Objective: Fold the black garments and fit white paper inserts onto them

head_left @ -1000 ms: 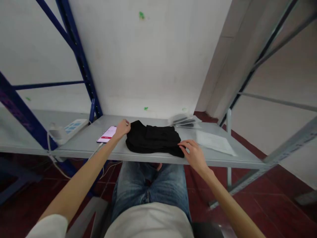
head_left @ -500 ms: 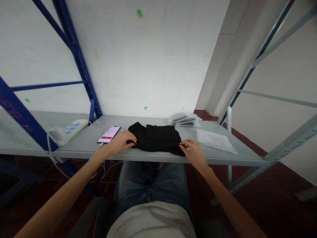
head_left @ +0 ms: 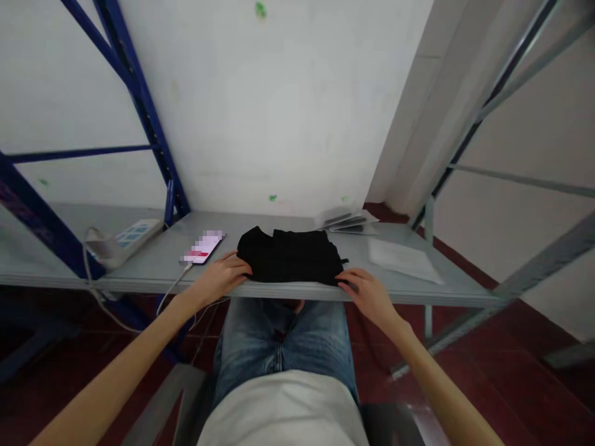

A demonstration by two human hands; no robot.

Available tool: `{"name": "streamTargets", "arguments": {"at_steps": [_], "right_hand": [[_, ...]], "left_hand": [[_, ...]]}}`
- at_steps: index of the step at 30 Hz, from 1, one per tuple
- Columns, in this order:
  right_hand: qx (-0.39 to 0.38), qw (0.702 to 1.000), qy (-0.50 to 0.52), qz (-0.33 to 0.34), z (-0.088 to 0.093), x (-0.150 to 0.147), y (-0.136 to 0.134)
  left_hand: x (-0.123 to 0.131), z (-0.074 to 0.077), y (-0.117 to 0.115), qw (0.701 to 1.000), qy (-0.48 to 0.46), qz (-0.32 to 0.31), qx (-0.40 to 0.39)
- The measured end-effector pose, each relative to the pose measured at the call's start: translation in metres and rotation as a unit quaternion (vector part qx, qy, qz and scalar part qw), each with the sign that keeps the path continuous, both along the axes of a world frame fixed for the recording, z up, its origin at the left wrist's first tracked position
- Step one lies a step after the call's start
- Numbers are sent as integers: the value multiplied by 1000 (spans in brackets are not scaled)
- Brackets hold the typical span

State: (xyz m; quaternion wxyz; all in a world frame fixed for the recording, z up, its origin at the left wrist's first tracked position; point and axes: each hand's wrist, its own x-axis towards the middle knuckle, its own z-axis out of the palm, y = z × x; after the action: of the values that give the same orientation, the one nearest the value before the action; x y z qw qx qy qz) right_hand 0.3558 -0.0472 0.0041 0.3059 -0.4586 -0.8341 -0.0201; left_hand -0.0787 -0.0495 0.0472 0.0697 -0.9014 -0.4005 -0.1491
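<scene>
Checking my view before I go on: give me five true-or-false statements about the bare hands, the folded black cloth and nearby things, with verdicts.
1. The left bare hand touches the folded black cloth. True.
2. A white cable runs to the flat phone with a lit screen. True.
3. The right bare hand rests on that phone. False: it touches the cloth's near right corner.
4. The flat white rectangular sheet lies left of the cloth. False: it lies to the right.
5. Clear plastic packets with dark contents lie beyond the cloth's right part. True.
</scene>
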Motion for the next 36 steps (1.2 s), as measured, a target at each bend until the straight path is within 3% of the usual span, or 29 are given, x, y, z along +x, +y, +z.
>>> {"name": "streamTargets", "arguments": {"at_steps": [4,8,12,16,18,21,25,28,33,36], "right_hand": [[37,996,-83,26,7,6,6],[60,994,-88,26,2,12,3],[63,996,-59,26,2,13,-3],[75,997,-7,35,22,-4,1],[76,996,22,39,32,-19,10],[61,998,12,30,34,-37,31],[53,997,-45,-18,15,-41,54],[53,997,-50,-30,-3,-35,55],[45,997,-39,-56,-8,-33,43],[29,995,-34,-89,-2,-35,40]], "left_hand": [[-1,-7,1,997,54,-5,49],[0,-1,-5,998,56,6,38],[11,17,-8,1000,-5,16,13],[33,28,21,992,-100,68,46],[43,24,45,989,-96,97,55],[50,6,76,989,-46,133,46],[42,-25,97,981,-20,180,-62],[33,-38,101,973,-32,202,-106],[31,-31,93,975,-27,198,-95],[36,-15,83,990,-15,142,-18]]}}
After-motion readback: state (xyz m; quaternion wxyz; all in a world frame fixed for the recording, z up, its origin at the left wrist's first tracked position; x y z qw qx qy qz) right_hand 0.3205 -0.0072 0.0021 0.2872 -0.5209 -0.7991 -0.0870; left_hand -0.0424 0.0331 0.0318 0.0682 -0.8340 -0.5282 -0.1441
